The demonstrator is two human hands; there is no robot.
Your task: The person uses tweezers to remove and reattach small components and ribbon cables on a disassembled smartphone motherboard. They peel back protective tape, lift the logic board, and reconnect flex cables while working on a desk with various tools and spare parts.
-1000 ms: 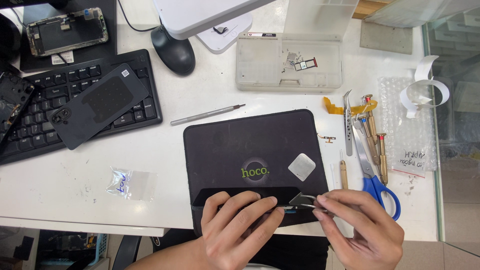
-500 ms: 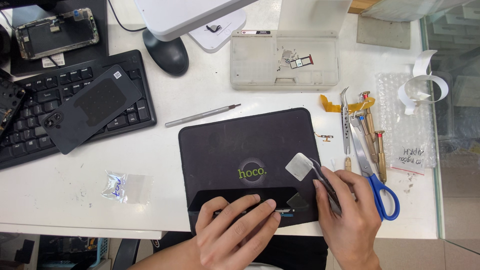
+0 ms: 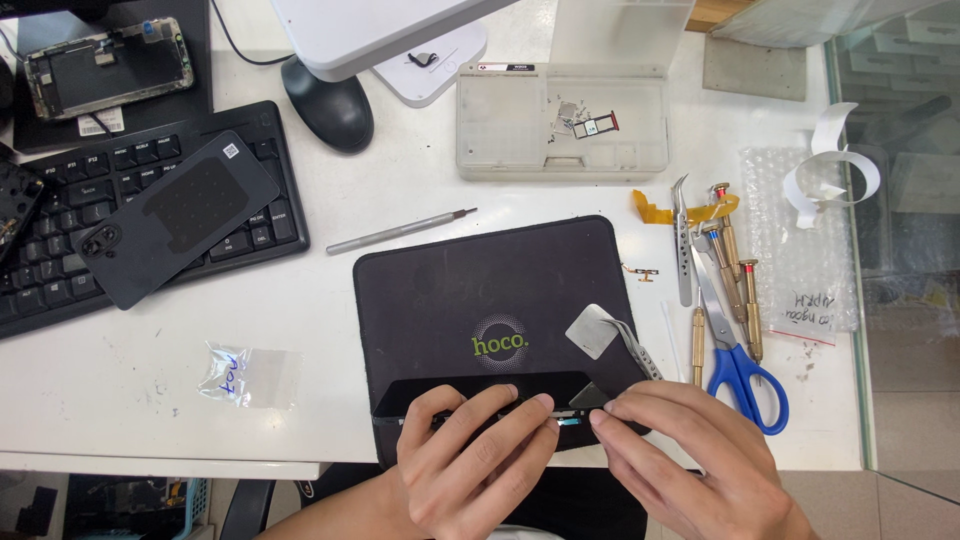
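A dark opened phone [image 3: 470,392] lies along the near edge of a black mat [image 3: 470,280]. My left hand [image 3: 470,455] grips the phone from below, fingers curled over its right half. My right hand [image 3: 690,455] holds slim metal tweezers [image 3: 637,350] and its fingertips touch the phone's right end beside a small dark triangular piece [image 3: 588,395]. The tweezers point up and to the left, their tips at a grey square pad [image 3: 590,333] lying on the mat. The two hands' fingertips nearly meet.
Right of the mat lie blue-handled scissors [image 3: 742,370], several screwdrivers [image 3: 730,250] and a second pair of tweezers [image 3: 683,240]. A metal pick [image 3: 400,232], a clear parts tray [image 3: 560,125], a mouse [image 3: 328,105], a keyboard [image 3: 60,260] with a phone back cover [image 3: 175,215], and a small bag [image 3: 245,372] surround it.
My right hand reached the tweezers up to the grey pad, then drew back down to the phone's right end. My left hand stayed on the phone.
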